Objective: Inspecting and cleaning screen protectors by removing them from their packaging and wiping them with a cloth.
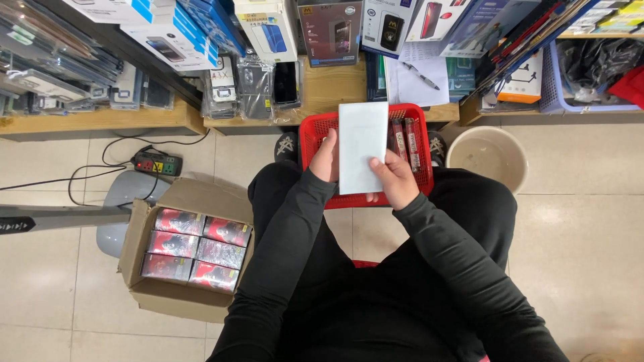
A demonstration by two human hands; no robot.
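I hold a flat white rectangular package [362, 144] upright over a red plastic basket [314, 131] that rests on my knees. My left hand [326, 158] grips its left edge. My right hand [396, 177] grips its lower right corner, thumb on the front. Inside the basket, to the right of the package, stand narrow red and black boxes [405, 144]. Both sleeves are black.
An open cardboard box [176, 298] of red and black packs sits on the tiled floor at my left. A beige bucket [488, 155] stands at the right. Wooden shelves [100, 121] ahead carry phone cases and boxes. A power strip [157, 163] and cables lie at left.
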